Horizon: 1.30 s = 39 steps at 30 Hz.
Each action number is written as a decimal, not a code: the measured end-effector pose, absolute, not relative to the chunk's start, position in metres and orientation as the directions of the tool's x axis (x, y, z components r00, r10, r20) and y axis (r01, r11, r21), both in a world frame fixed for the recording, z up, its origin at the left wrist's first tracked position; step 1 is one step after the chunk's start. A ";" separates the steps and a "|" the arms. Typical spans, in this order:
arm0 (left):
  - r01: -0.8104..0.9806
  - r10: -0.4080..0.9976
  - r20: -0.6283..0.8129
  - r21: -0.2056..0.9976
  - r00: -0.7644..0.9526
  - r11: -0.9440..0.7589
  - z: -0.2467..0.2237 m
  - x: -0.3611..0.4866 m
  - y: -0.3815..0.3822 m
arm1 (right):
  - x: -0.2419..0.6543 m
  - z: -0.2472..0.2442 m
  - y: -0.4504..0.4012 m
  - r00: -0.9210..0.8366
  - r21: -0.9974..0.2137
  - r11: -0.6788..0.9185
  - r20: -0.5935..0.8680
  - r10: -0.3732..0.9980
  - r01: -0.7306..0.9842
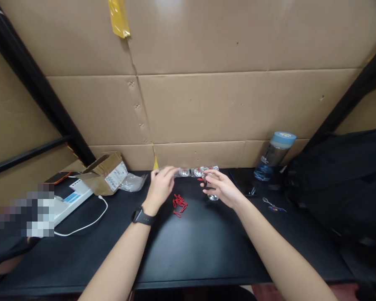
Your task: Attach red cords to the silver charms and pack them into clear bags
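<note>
With the small pile of red loops (180,202) taken as the centre of the dial, a clear item (213,197) stood out at about three o'clock, its shiny round lower end just below the fingers of the right hand (224,189). Those fingers were curved and parted around it, apparently to steady it from the side, though whether they pressed on it I could not tell. The left hand (161,187) lay at ten o'clock, fingers bent and close together, their tips turned towards the row; what, if anything, they pinched was hidden. The loops lay between the two hands on the black tabletop (200,251), probably because that spot was within easy reach of both. From twelve to one o'clock, clear-wrapped round pieces (184,172) marked with red ran along the foot of the cardboard wall (191,108), perhaps lined up there to be out of the forearms' way. Larger things sat at the sides, likely for the same reason: an open box (97,179) between nine and ten, a power strip (72,207) at nine, a blue-lidded bottle (273,159) between two and three, and a black bag (341,179) beyond it.
</note>
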State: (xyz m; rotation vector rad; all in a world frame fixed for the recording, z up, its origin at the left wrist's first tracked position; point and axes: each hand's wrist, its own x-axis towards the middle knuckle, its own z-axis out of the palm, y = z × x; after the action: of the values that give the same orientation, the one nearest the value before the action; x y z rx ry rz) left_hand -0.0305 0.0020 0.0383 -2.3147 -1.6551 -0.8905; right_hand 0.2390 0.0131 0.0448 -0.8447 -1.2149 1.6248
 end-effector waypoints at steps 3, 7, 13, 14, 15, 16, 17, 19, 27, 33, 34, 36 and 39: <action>0.801 0.796 0.403 0.208 0.452 -0.561 0.026 -0.008 -0.003 | 0.246 0.044 0.018 -0.302 -0.974 -0.041 0.028 0.953 -0.222; 0.717 0.780 0.268 0.306 0.566 -0.626 0.015 0.008 -0.010 | 0.253 0.039 0.027 -0.170 -0.994 0.102 0.107 0.980 -0.037; 0.747 0.804 0.254 0.299 0.538 -0.594 0.008 0.006 -0.007 | 0.259 0.028 0.036 -0.125 -0.696 0.511 0.527 0.840 0.505; 0.747 0.803 0.237 0.295 0.547 -0.596 0.006 0.005 -0.006 | 0.258 0.027 0.036 -0.167 -0.643 0.541 0.548 0.820 0.542; 0.748 0.802 0.219 0.290 0.555 -0.597 0.005 0.004 -0.005 | 0.258 0.027 0.035 -0.216 -0.599 0.565 0.554 0.804 0.567; 0.750 0.801 0.205 0.282 0.562 -0.598 0.003 0.003 -0.005 | 0.256 0.026 0.034 -0.267 -0.561 0.587 0.551 0.791 0.584; 0.752 0.800 0.193 0.273 0.568 -0.600 0.003 0.003 -0.005 | 0.255 0.026 0.032 -0.322 -0.525 0.610 0.539 0.778 0.593; 0.752 0.795 0.177 0.258 0.580 -0.607 0.002 0.002 -0.005 | 0.251 0.025 0.030 -0.428 -0.464 0.650 0.500 0.753 0.602; 0.755 0.794 0.101 0.260 0.599 -0.602 0.007 -0.001 -0.005 | 0.235 0.009 0.029 -0.604 -0.287 0.689 0.336 0.723 0.665; 0.752 0.786 0.039 0.266 0.617 -0.603 0.006 -0.005 -0.003 | 0.235 0.005 0.034 -0.602 -0.371 0.685 0.326 0.729 0.628; 0.751 0.787 0.038 0.272 0.616 -0.601 0.006 -0.006 -0.003 | 0.237 0.006 0.034 -0.609 -0.388 0.681 0.308 0.731 0.621; 0.749 0.788 0.041 0.285 0.615 -0.599 0.005 -0.006 -0.002 | 0.242 0.008 0.034 -0.640 -0.415 0.692 0.282 0.715 0.591; 0.745 0.789 0.044 0.300 0.613 -0.596 0.006 -0.006 -0.002 | 0.248 0.009 0.033 -0.704 -0.430 0.741 0.279 0.653 0.517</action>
State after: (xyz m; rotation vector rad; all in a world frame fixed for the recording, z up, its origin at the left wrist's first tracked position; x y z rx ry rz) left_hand -0.0061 -0.0025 0.0059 -3.0446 -1.4763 -0.2956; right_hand 0.2483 0.0329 0.0094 -0.8944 -2.5257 0.4495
